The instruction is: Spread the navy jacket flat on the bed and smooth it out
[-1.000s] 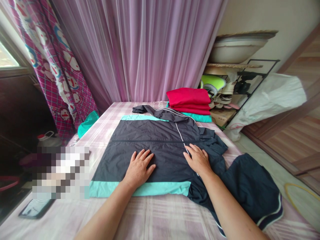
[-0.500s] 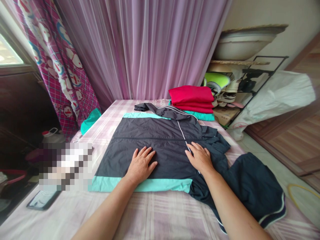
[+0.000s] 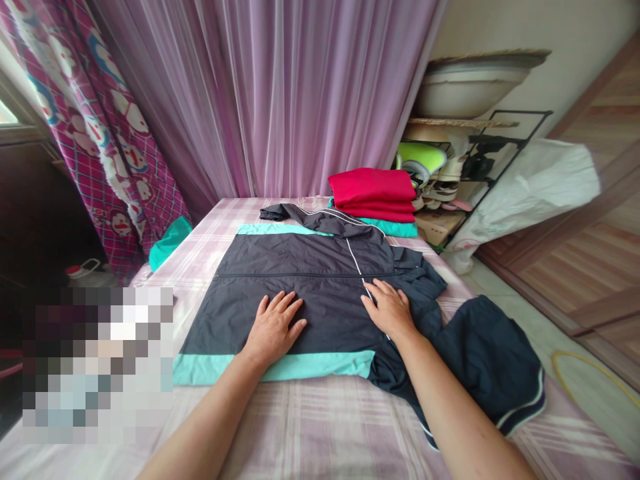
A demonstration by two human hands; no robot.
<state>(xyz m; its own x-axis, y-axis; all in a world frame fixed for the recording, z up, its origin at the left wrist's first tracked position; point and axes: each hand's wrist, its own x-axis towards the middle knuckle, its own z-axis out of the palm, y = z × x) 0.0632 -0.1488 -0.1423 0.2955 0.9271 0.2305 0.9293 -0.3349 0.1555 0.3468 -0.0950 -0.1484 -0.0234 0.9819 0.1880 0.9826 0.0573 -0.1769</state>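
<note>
Hands rest palm down and well apart on a navy zip jacket (image 3: 320, 300), fingers spread, neither one gripping the cloth. The left hand (image 3: 273, 328) lies on the flat panel, its heel just above the teal hem band (image 3: 320, 365). The right hand (image 3: 389, 310) sits on a line of white piping (image 3: 350, 257), close to where the cloth rumples. The jacket lies straight ahead of both hands, spread on a pink plaid bed sheet (image 3: 300, 427), its long axis running away from the person, with the hem nearest and the collar (image 3: 320, 217) farthest. The left hand is nearer the hem; the right hand is nearer the bunched side. To the right spills a dark piece with white-striped trim (image 3: 493, 360), though whether sleeve or separate garment is hard to tell. Beyond the collar, a folded red garment (image 3: 373, 187) sits on a folded teal one (image 3: 393, 228). Farther off hang a sheer lilac curtain (image 3: 270, 100) and a pink cartoon-print curtain (image 3: 100, 133), while a black rack of shoes (image 3: 440, 177) stands beneath a white basin (image 3: 465, 87).
</note>
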